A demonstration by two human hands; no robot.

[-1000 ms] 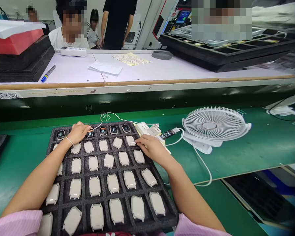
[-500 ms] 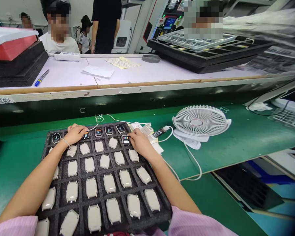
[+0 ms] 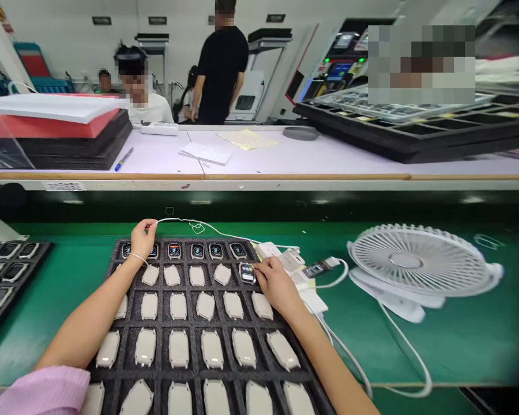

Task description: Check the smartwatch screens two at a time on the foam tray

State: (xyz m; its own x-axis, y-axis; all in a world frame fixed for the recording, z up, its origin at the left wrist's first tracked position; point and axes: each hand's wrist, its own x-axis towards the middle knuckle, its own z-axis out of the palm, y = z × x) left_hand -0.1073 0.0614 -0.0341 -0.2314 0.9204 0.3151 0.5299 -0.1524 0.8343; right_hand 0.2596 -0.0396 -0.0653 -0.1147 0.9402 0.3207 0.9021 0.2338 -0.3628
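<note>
Green worktop [image 3: 415, 340], foam tray [image 3: 190, 340]: top row face-up, one watch [image 3: 247, 272] of second row flipped (rest face-down). Right hand [image 3: 277, 283] fingertips on it; left hand [image 3: 143, 238] pinches white cable [image 3: 207, 228].

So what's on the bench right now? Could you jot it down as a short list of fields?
left hand: at the far edge of the tray, pinching a white cable
right hand: fingers on a lit watch, second row
tray: black foam, far row of watches screen-up, the rest face-down
fan: white, right of the tray on the green mat
second tray: far left
</note>
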